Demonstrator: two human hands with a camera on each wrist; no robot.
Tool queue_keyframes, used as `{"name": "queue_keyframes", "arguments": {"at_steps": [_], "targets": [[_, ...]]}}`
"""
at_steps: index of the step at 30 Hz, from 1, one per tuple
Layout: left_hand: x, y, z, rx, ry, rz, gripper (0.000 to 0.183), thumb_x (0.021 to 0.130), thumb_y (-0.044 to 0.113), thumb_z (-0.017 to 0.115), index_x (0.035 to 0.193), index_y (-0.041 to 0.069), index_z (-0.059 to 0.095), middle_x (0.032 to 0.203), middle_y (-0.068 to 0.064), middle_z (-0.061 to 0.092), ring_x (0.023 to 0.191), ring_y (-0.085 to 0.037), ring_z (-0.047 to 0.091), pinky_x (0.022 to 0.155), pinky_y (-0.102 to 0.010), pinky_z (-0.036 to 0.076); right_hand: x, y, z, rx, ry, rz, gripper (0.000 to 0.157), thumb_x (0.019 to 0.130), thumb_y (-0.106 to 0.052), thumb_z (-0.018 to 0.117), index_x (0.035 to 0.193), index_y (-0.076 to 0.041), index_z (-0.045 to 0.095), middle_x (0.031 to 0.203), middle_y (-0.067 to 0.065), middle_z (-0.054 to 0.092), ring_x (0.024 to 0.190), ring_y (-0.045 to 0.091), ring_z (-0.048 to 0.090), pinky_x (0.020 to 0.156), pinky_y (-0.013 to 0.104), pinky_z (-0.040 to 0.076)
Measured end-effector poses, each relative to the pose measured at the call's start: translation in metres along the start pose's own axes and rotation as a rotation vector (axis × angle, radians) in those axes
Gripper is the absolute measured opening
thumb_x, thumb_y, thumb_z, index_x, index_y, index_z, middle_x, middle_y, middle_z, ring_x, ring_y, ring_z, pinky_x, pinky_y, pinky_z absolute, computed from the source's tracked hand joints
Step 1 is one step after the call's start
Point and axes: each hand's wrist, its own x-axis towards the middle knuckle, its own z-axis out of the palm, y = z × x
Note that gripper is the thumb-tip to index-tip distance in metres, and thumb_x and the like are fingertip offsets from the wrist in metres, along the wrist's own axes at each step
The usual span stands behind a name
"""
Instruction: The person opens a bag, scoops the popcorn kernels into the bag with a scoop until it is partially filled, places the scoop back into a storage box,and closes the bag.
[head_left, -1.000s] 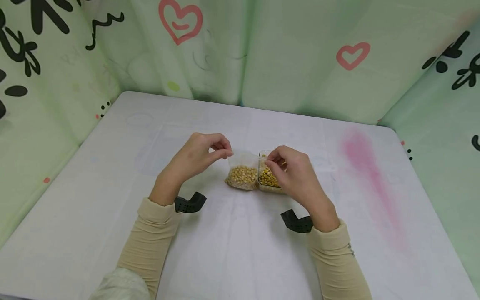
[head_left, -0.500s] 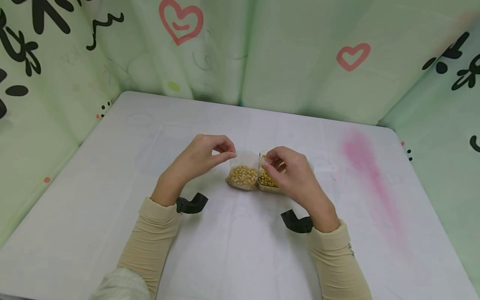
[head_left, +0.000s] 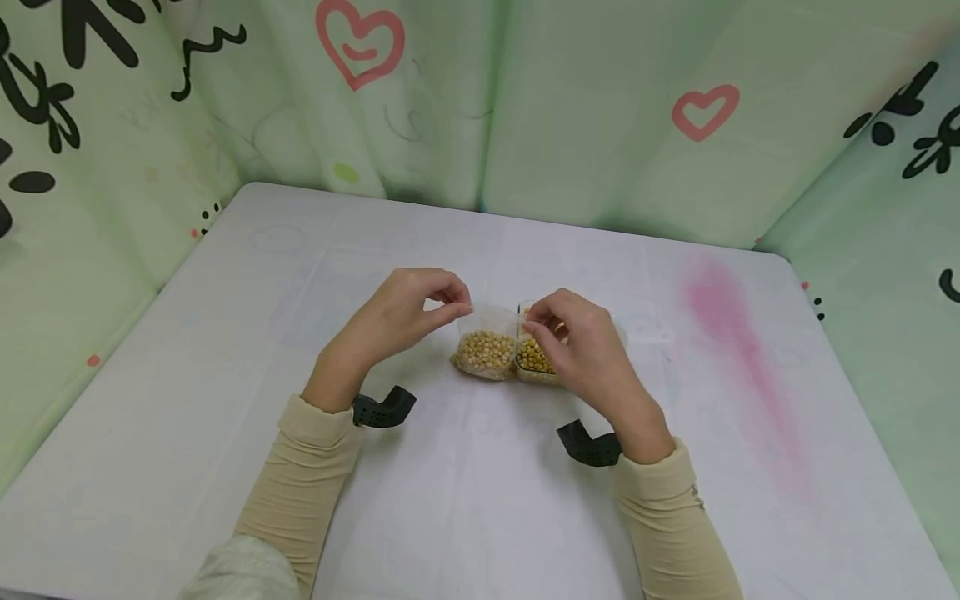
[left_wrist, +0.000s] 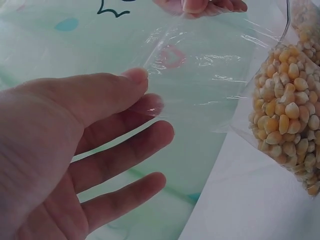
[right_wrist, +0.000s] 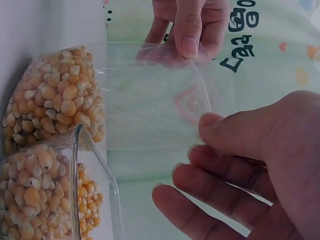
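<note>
A clear plastic bag (head_left: pixel 486 354) stands on the table, its lower part filled with yellow corn kernels (left_wrist: pixel 285 110). My left hand (head_left: pixel 401 321) pinches one upper corner of the bag between thumb and forefinger, the other fingers spread loosely. At the opposite upper corner, my right hand (head_left: pixel 588 350) pinches the rim with thumb and forefinger. The film is drawn out between both hands, as the right wrist view shows. Close beside the bag, partly behind my right hand, is a clear rectangular container (right_wrist: pixel 77 180) also holding corn kernels.
A white cloth with a pink patch (head_left: pixel 727 317) covers the table (head_left: pixel 450 500). Green printed curtains (head_left: pixel 585 125) hang along the back and both sides. Each wrist wears a black camera mount (head_left: pixel 384 407).
Over the last second my left hand has shifted slightly right, and my right hand slightly left. Both keep pinching the bag's top, and the bag stays in place.
</note>
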Motion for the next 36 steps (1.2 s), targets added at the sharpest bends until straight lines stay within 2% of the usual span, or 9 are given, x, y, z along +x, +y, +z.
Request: {"name": "queue_keyframes", "arguments": {"at_steps": [6, 13, 29, 36], "targets": [[0.001, 0.001, 0.003, -0.023, -0.014, 0.014, 0.004, 0.093, 0.016, 0.070, 0.093, 0.012, 0.070, 0.092, 0.002, 0.071, 0.089, -0.012, 0.065, 0.089, -0.035, 0.053, 0.000, 0.000, 0.000, 0.013, -0.003, 0.003, 0.005, 0.090, -0.004, 0.070, 0.092, -0.001, 0.067, 0.085, 0.005, 0.066, 0.073, 0.012, 0.061, 0.065, 0.028, 0.055], [0.002, 0.001, 0.006, -0.006, -0.007, 0.042, 0.005, 0.093, 0.016, 0.070, 0.090, 0.012, 0.070, 0.089, 0.002, 0.070, 0.089, -0.011, 0.065, 0.085, -0.030, 0.053, -0.001, -0.001, 0.002, 0.049, -0.020, 0.020, 0.007, 0.090, -0.006, 0.070, 0.097, -0.005, 0.068, 0.086, 0.003, 0.065, 0.074, 0.010, 0.060, 0.065, 0.028, 0.055], [0.003, 0.002, 0.010, -0.030, -0.012, 0.080, 0.005, 0.092, 0.015, 0.070, 0.093, 0.011, 0.070, 0.091, 0.002, 0.072, 0.090, -0.011, 0.067, 0.085, -0.029, 0.053, 0.000, -0.002, 0.005, 0.035, -0.017, -0.002, 0.005, 0.094, -0.007, 0.066, 0.092, -0.003, 0.068, 0.084, 0.003, 0.064, 0.071, 0.010, 0.059, 0.065, 0.026, 0.055], [0.004, 0.003, 0.012, -0.019, 0.000, 0.104, 0.005, 0.092, 0.014, 0.071, 0.090, 0.010, 0.070, 0.089, 0.000, 0.072, 0.089, -0.012, 0.068, 0.085, -0.033, 0.055, 0.001, -0.002, 0.007, 0.048, -0.004, 0.001, 0.006, 0.093, -0.009, 0.067, 0.092, -0.003, 0.068, 0.084, 0.002, 0.064, 0.072, 0.009, 0.059, 0.064, 0.027, 0.055]]}}
